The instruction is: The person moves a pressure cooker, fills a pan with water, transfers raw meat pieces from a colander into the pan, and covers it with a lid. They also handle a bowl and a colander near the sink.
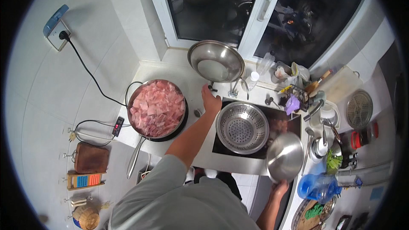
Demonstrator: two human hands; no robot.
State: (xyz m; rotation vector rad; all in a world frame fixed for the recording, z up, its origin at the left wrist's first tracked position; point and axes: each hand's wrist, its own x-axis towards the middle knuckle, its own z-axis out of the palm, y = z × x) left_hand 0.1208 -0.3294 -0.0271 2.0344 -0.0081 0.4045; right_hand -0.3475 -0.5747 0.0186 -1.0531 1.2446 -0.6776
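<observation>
My left hand [211, 100] is at the black knob of a lid [217, 62], which leans against the window sill; whether the fingers close on the knob is unclear. With my right hand [279, 190] I hold the rim of a shiny steel bowl [285, 158], tilted over the right edge of the sink. A perforated steel colander [242, 128] rests over the dark sink basin [223, 147], between my hands. Left of my forearm, a steel frying pan [137, 158] heaped with cut raw meat [157, 107] stands on a black round hotplate.
A small faucet [244, 89] rises behind the colander. Bottles, bags and utensils crowd the back right. A blue water jug [316, 187] and a round cutting board [302, 214] stand on the right counter. The pan's handle juts over the front edge; a black cord runs to the wall socket.
</observation>
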